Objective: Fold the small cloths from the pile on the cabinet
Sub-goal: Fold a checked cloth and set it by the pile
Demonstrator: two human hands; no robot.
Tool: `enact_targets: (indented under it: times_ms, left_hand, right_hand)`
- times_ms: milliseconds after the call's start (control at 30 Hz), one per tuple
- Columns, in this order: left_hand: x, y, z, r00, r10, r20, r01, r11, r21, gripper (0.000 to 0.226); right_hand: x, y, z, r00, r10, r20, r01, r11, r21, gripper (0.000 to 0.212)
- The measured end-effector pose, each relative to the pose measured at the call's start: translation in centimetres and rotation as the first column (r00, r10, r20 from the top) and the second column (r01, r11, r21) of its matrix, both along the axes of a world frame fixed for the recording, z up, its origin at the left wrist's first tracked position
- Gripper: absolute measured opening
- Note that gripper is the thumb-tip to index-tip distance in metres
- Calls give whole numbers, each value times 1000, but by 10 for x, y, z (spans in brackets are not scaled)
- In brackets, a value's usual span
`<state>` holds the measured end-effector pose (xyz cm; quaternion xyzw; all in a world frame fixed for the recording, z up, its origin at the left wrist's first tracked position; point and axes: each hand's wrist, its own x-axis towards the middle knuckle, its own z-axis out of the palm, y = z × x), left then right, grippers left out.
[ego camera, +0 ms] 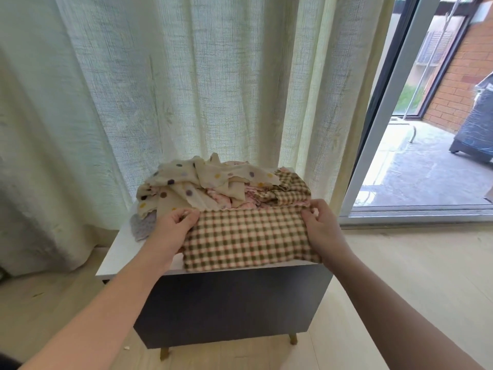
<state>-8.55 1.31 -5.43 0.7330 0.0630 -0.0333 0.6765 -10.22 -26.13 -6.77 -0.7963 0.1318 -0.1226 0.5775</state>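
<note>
Your left hand (174, 227) and right hand (321, 222) each pinch a far corner of the checked cloth (248, 237), which lies flat along the front edge of the cabinet (120, 255). The pile (210, 182) of crumpled cloths crowds just behind, touching it. The curtain (160, 76) hangs behind the pile. A lilac cloth (141, 227) lies beside your left hand. The door frame (384, 124) stands at right.

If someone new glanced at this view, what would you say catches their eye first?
Most likely the checked cloth, spread flat at the front of the cabinet top, with the left hand and right hand each pinching one of its far corners. Behind it sits the crumpled pile, topped by a cream cloth with coloured dots. A pale curtain fills the background, with an open sliding door at right.
</note>
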Motion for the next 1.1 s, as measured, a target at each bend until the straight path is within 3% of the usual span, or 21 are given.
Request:
enact_targets:
  times_ms: [67,100,167,233,300,333,400,467,500,567,667,767,833,967,1100]
  left_hand:
    - [5,-10,-1,980,157,126,-184,952,243,22]
    - [6,-14,0,969,190,155,-229,928,294,23]
    - [13,-15,-1,984,177,-16,-172,968,182,23]
    - [14,-10,1,954,38,-296,-54,998,-45,36]
    - [14,-3,-1,921,-86,-380,32,989,-146,48]
    - [14,-2,-4,927,-81,-365,38,991,-126,49]
    - [10,-4,-7,977,8,-214,14,995,101,36]
    - [4,-12,-3,996,74,56,-91,897,433,12]
    - [1,-15,-1,982,63,177,-149,834,532,11]
    - [-3,-23,5,949,51,310,-234,774,588,15]
    - [-3,-36,20,950,65,306,-233,800,553,18]
    - [-1,-57,37,975,36,218,-129,893,432,19]
    - [-1,-70,41,989,9,146,-61,933,355,24]
    - [-8,-87,43,999,5,47,-14,978,207,27]
    - [-9,-94,44,999,28,34,-33,989,142,25]
  right_hand:
    - [2,8,1,995,-40,91,52,990,-131,14]
    - [3,10,2,995,-50,81,60,989,-133,20]
    - [6,6,4,998,-27,-55,30,999,44,26]
    - [7,-2,6,965,104,-241,-3,922,387,28]
    - [3,-11,5,927,197,-319,-7,860,510,30]
    - [2,-14,5,921,212,-327,-28,872,488,27]
    - [1,-13,4,936,167,-310,-57,940,335,16]
    - [-1,-6,7,968,66,-242,-44,994,97,10]
    - [-2,-2,9,983,25,-184,-29,999,-19,11]
    - [-5,7,14,999,7,-50,-17,978,-209,13]
    - [-13,22,26,992,53,112,-6,926,-376,6]
    - [-20,44,46,975,146,165,-68,913,-402,9]
    - [-20,55,52,971,200,133,-141,923,-359,13]
    - [-16,62,54,968,242,66,-234,965,-116,20]
    - [-18,60,51,969,233,86,-225,970,-96,22]
